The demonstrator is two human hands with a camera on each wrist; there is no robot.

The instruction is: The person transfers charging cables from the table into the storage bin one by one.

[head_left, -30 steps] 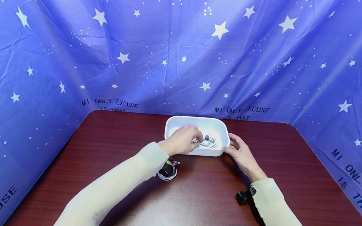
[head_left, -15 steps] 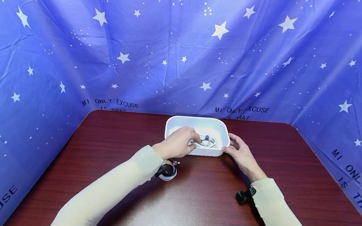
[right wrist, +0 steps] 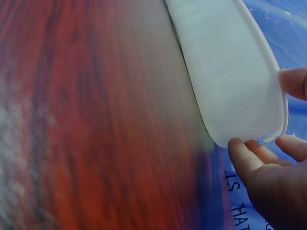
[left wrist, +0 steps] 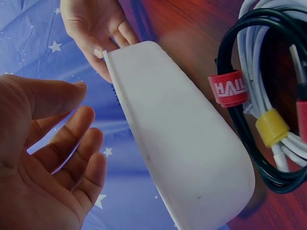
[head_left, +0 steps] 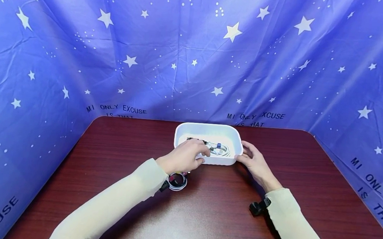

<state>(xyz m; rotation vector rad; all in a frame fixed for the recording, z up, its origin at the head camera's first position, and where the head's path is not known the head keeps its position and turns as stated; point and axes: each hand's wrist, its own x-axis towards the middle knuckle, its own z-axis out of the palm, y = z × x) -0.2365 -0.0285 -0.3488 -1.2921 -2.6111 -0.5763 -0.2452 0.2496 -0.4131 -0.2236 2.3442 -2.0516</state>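
Note:
A white plastic bin (head_left: 222, 161) stands near the table's far edge. Inside lie a coiled white cable (head_left: 224, 152) with a blue strap and a dark cable bundle (head_left: 191, 138), partly covered by my left hand (head_left: 185, 154). That hand hovers over the bin's front rim, thumb and fingers apart; the left wrist view shows nothing between them. My right hand (head_left: 257, 164) holds the bin's right end, thumb by the rim and fingertips against the end wall. On the table below my left wrist are coiled cables (left wrist: 252, 52), black and white, with a red strap (left wrist: 229, 88) and a yellow strap (left wrist: 272, 127).
The dark red wooden table (head_left: 204, 210) has rounded far corners. A blue curtain (head_left: 182, 58) with white stars hangs behind it and along both sides. A small black wrist camera (head_left: 257, 208) is worn on the right forearm.
My left hand has drawn back left and toward me from inside the bin, and its fingers have spread. The dark bundle in the bin has come into view. My right hand stays put.

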